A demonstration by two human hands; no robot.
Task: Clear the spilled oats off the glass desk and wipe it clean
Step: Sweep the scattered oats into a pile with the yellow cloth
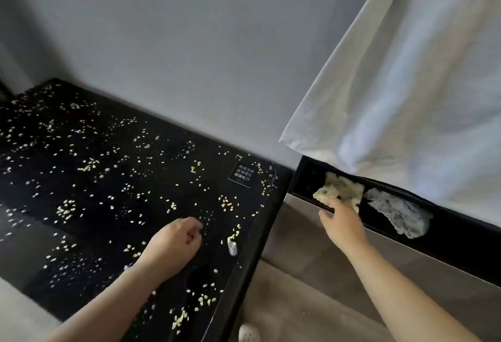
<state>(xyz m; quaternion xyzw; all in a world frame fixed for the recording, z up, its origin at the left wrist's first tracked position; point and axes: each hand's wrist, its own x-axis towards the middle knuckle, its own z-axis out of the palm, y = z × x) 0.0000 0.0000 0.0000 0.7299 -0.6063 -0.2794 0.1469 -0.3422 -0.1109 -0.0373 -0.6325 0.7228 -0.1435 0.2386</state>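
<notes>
Everywhere oats (pixel 66 208), one desk (pixel 162 187), left hand (pixel 173 241), right hand (pixel 343 222), two rags (pixel 341 188) (pixel 398 214)

Bare forearms on both sides, uncovered right up to the near edge of view. Left hand (pixel 176 241) and right hand (pixel 343 223) likewise bare. At the near edge, a white clog (pixel 249 334) with round holes.

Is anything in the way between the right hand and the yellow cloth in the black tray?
No, nothing visible is. The right hand is at the near edge of the yellow cloth, which lies in the black tray. The white curtain hangs above the tray, not between the hand and the cloth.
</notes>
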